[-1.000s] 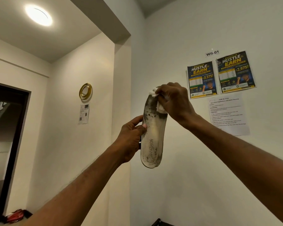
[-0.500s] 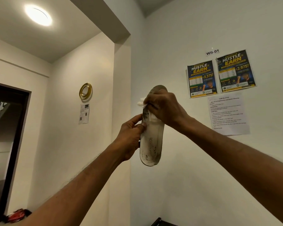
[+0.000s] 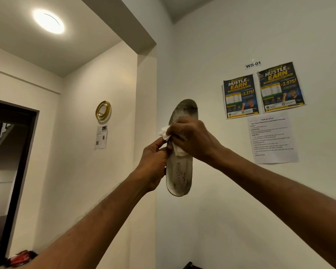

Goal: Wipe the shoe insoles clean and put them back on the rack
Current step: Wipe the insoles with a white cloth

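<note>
Status entry: one insole (image 3: 179, 171) is held up in the air, toe end up and heel down, left of the instruction sheet (image 3: 273, 139) taped to the wall and at about the same height. Its printed face is toward the camera, with the word FASHION readable on the heel half. Left hand (image 3: 153, 162), further left of the sheet than the insole and slightly lower, pinches the insole's left edge near mid-length, thumb in front, fingers curled behind. Right hand (image 3: 192, 140), between insole and sheet, is closed round a crumpled white wipe (image 3: 164, 133) and presses it against the insole's face just above mid-length; part of the wipe sticks out on the side away from the sheet. Surface check: dark grime at the toe end above the wipe; brown specks and grey smears near the heel; the band just below the wipe looks paler. Judgement: wiping of this insole is under way, not finished; toe and heel both need more passes. Other insoles are not in view, so the count done cannot be told. Rack: not identifiable; a dark corner (image 3: 189, 265) at the bottom edge, well below and left of the sheet, may belong to it. Return to the rack not yet done.
</note>
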Tool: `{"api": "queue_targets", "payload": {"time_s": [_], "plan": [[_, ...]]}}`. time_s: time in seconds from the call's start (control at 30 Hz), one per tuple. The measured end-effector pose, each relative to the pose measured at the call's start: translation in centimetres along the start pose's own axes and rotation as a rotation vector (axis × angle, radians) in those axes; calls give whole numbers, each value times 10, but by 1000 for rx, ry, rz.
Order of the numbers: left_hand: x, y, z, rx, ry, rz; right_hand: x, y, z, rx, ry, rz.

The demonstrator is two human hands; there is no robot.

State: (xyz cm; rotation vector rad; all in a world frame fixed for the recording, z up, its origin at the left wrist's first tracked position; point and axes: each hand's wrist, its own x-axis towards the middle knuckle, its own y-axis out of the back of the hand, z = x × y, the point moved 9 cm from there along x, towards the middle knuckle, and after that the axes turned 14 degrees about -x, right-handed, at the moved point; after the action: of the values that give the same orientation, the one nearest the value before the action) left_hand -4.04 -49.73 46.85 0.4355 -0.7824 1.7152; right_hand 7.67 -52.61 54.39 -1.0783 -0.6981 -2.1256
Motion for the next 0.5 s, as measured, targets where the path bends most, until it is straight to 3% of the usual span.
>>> {"api": "queue_targets", "payload": {"time_s": [0.1,0.23,0.37,0.5], "plan": [[-1,-1,1,-25,-5,0,-1,8,17,6,-120,84],[-1,0,5,-91,-7,21,-6,-6,-6,22,30,-48],[-3,0,2,-201,42,42,-6,-2,3,29,-61,18],[-3,0,4,-278,42,54,-10,-12,-15,74,23,-69]]}}
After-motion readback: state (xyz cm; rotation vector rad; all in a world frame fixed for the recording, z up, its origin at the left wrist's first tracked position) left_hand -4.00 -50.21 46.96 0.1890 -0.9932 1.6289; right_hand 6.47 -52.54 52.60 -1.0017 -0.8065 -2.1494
